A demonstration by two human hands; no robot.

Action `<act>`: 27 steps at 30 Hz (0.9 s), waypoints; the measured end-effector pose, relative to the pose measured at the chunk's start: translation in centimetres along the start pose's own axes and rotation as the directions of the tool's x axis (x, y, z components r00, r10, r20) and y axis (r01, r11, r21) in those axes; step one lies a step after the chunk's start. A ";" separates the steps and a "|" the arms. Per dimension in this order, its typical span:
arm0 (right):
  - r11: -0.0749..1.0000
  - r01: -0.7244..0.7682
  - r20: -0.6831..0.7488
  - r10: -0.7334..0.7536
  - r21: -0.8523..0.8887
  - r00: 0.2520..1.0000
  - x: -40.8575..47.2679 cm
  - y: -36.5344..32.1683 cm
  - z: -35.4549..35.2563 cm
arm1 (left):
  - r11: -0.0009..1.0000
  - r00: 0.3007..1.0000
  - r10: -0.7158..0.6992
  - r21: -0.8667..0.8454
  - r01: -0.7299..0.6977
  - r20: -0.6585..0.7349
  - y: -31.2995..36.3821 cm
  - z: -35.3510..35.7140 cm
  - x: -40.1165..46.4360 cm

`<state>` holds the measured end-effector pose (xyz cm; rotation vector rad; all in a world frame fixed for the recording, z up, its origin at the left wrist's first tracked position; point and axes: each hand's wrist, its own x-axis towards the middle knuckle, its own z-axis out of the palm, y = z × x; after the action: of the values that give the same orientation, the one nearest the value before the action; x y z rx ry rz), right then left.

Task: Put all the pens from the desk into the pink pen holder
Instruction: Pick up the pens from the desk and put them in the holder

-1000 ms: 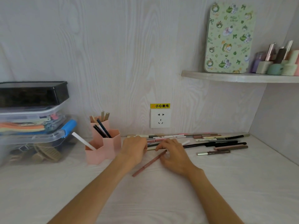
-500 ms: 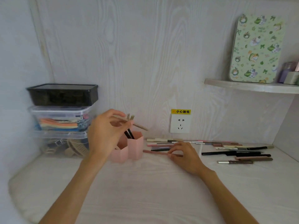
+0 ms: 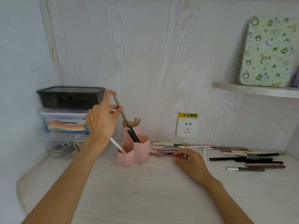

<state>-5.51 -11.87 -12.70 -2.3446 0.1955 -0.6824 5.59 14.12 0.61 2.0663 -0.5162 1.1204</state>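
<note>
Holding a brown pen (image 3: 121, 113) over the pink pen holder (image 3: 133, 152).

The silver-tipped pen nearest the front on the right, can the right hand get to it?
Probably yes. The silver-tipped pen lies apart from the others with bare desk before it, but the right hand already pinches a reddish pen.

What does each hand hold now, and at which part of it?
The left hand pinches a brown pen near its upper end, over the pink pen holder. The right hand grips a reddish pen near its right end.
</note>
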 end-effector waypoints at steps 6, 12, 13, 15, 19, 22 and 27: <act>0.995 0.004 -0.051 0.001 0.097 0.999 -0.2 0.3 -0.6 | 0.985 0.971 0.077 0.131 -0.108 0.227 -1.8 2.5 -3.5; 0.909 -0.006 -0.137 0.069 0.417 0.988 0.4 -1.5 -2.3 | 0.991 0.982 -0.100 -0.075 0.112 0.158 -4.0 2.1 -7.7; 0.887 0.008 -0.142 0.065 0.461 0.988 0.6 -2.4 -2.7 | 0.978 0.978 -0.138 -0.135 0.160 0.155 -4.4 2.0 -8.5; 0.847 0.039 -0.146 0.045 0.530 0.988 1.3 -4.8 -3.4 | 0.956 0.967 -0.178 -0.200 0.215 0.184 -5.1 1.7 -10.1; 0.801 0.091 -0.213 0.047 0.592 0.976 3.7 -11.1 -4.5 | 0.956 0.948 -0.187 -0.174 0.236 0.259 -5.6 1.7 -11.2; 0.836 0.223 -0.301 -0.073 0.501 0.951 5.9 -15.3 -4.6 | 0.971 0.945 -0.128 -0.157 0.182 0.300 -5.4 2.0 -11.4; 0.935 0.290 -0.247 -0.238 0.203 0.939 9.4 -18.9 -1.8 | 0.993 0.948 -0.080 -0.053 0.101 0.307 -5.7 2.0 -11.6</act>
<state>0.76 -1.48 4.63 -2.0825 -0.1069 -1.0396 3.99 16.48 -12.13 2.1907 -0.5919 0.7233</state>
